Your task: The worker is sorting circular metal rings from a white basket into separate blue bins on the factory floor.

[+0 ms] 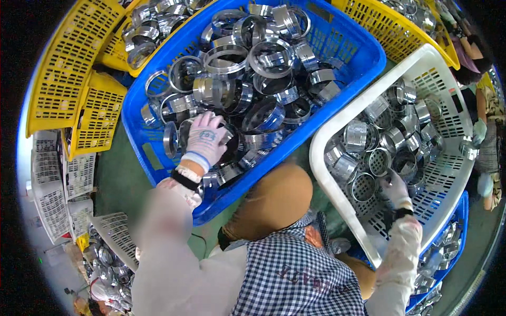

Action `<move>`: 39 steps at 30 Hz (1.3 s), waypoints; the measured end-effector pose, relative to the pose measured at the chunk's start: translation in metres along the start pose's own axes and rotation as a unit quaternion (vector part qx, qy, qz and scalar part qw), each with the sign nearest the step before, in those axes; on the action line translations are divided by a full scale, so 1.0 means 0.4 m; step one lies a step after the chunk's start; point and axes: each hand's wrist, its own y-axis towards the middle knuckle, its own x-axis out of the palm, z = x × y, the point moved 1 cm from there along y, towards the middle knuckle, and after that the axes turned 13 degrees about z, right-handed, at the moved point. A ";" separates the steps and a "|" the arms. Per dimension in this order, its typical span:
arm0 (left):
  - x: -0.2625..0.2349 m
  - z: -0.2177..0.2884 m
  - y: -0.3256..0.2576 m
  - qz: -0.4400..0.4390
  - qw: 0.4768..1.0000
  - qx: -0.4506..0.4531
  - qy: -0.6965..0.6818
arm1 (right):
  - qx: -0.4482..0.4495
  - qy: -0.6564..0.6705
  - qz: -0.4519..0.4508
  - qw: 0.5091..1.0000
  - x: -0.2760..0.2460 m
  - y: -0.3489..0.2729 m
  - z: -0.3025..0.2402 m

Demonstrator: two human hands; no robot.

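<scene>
My gloved left hand [205,139] clamps a metal ring [174,138] inside the blue basket [363,63], right hand [394,188] rests open in the white basket [327,131] right of it (sorting, I judge; lift next).

Head view: worn fisheye, looks steeply down, close over the blue basket [363,63] and white basket [448,174].
Shared: single view only.

You have no screens, signs or sealed packages before you. The only label-like mark is a rectangular patch [322,11] set into the far wall of the blue basket [363,50], too blurred to tell more. Faint stitched lettering [311,278] crosses your checked apron near the lower edge.
</scene>
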 end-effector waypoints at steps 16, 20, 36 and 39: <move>0.032 0.034 0.066 0.040 0.998 0.013 -0.042 | -0.061 -0.021 0.162 0.985 0.229 0.161 -0.211; -0.008 0.071 0.063 0.073 0.992 0.007 -0.107 | -0.065 0.086 0.119 0.987 0.107 0.051 -0.237; -0.291 0.539 0.105 0.238 0.795 0.272 -0.488 | 0.064 0.605 0.187 0.771 -0.152 -0.252 -0.317; -0.276 0.619 0.058 0.171 0.755 0.233 -0.588 | -0.004 0.582 0.260 0.771 -0.191 -0.294 -0.386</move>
